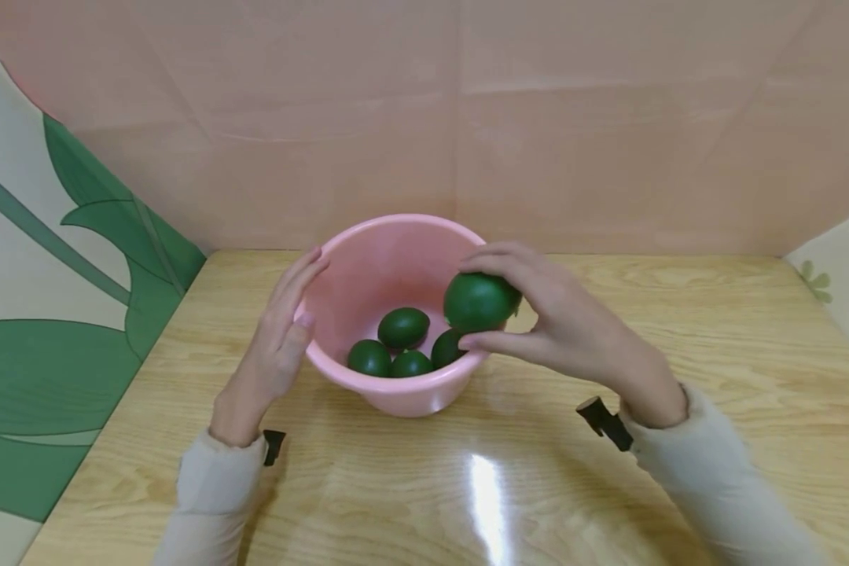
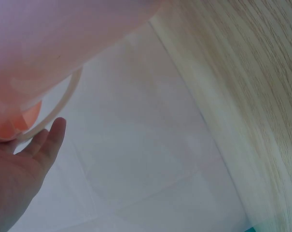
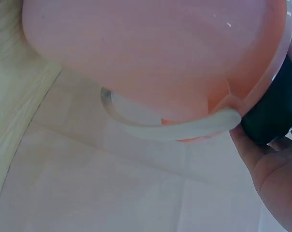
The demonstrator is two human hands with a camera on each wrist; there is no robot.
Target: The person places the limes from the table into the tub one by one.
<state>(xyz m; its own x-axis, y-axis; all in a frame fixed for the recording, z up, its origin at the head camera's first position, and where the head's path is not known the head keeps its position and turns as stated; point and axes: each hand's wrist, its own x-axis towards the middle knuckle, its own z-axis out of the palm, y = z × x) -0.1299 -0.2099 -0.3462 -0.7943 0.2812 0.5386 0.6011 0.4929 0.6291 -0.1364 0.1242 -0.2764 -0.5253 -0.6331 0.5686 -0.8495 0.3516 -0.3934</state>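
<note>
A pink bucket [image 1: 406, 385] stands on the wooden table, with several smooth, dark green oval fruits [image 1: 403, 327] at its bottom. Above the bucket's right rim, my right hand [image 1: 552, 306] grips another green fruit [image 1: 479, 301] between thumb and fingers. That held fruit [image 3: 271, 104] also appears beside the rim in the right wrist view, partly cut off by the frame. At the left side of the rim rests my left hand [image 1: 276, 346], its fingers extended and holding no fruit. The left wrist view shows those fingers close to the bucket's handle [image 2: 71, 92].
A pale curved handle [image 3: 179, 129] hangs along the bucket's far side. Behind the table [image 1: 679, 330] rises a plain pinkish backdrop [image 1: 608, 157]. A panel with green leaf shapes [image 1: 49, 377] borders the left side. Small black mounts [image 1: 604, 424] sit at both wrists.
</note>
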